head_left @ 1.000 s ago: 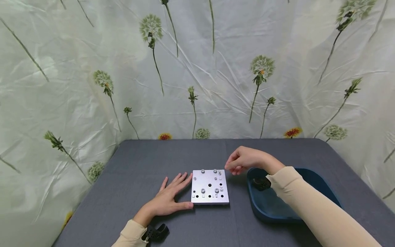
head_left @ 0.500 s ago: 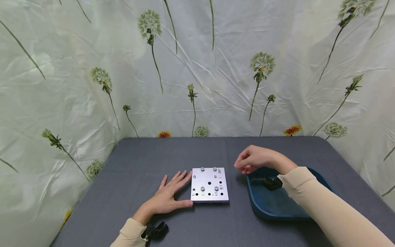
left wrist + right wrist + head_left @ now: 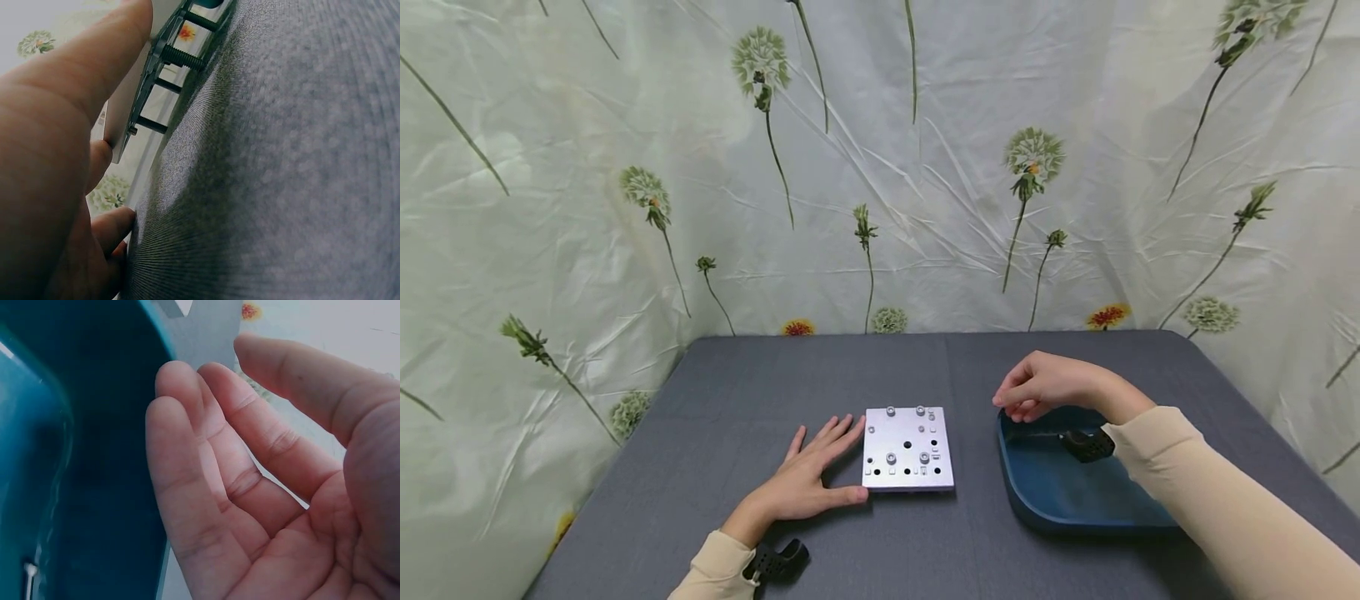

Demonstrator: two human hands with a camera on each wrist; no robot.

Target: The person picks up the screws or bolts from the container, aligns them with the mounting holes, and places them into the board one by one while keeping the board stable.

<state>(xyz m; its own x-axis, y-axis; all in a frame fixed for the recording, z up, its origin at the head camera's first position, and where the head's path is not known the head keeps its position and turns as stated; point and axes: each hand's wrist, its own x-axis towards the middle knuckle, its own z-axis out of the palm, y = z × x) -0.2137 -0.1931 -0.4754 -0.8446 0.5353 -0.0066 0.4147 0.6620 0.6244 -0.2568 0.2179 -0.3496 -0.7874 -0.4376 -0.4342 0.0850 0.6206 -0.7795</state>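
Note:
A square silver metal plate (image 3: 898,442) with holes and several screws lies on the table. From the left wrist view, threaded screw shanks (image 3: 184,57) and posts stick out below the plate. Spread and mostly straight, the fingers of my left hand (image 3: 808,479) touch the plate's left side, the thumb at its near left corner. My right hand (image 3: 1048,385) hovers over the far left rim of the dark blue bin (image 3: 1037,521). In the right wrist view its fingers (image 3: 181,450) are loosely bent, with nothing between them and the thumb.
Inside the bin, a small shiny metal piece (image 3: 30,572) shows at the edge of the right wrist view; its kind is unclear. A grey cloth (image 3: 820,367) covers the table. Behind it hangs a flower-printed curtain (image 3: 940,192).
My right hand has moved right, from beside the plate's far right corner to the bin's rim. The left hand stays against the plate.

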